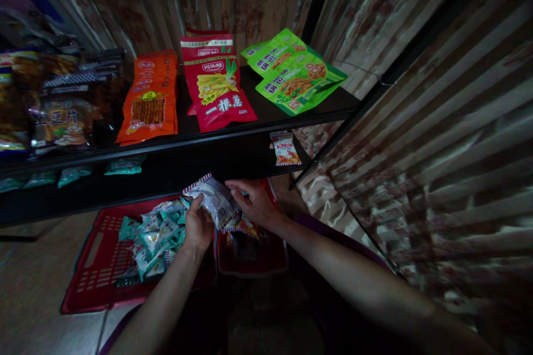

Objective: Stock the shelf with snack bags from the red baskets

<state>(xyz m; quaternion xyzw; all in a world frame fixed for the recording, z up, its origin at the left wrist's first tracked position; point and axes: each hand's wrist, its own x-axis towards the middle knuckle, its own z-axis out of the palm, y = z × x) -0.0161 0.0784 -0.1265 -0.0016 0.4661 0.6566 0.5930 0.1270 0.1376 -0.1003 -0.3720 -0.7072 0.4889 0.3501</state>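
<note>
A silvery snack packet point(214, 199) with red, white and blue striped ends is held over the baskets. My left hand point(197, 227) grips its left side, the thumb lying on top. From the right, my right hand point(256, 202) has its bent fingers at the packet's right edge; some fingertips are hidden. Below the hands, a small red basket point(254, 273) contains some orange-brown packets point(245, 227). The larger red basket point(89, 266) to the left holds several teal-and-white packets point(156, 236).
A black shelf point(245, 128) carries orange bags point(150, 94), red bags point(220, 89), green pouches point(295, 75) and dark packs point(66, 116). On the lower shelf point(200, 163) are a small white-and-orange packet point(286, 150) and teal packets point(125, 165). A shelf post point(353, 127) and curtain point(449, 122) stand right.
</note>
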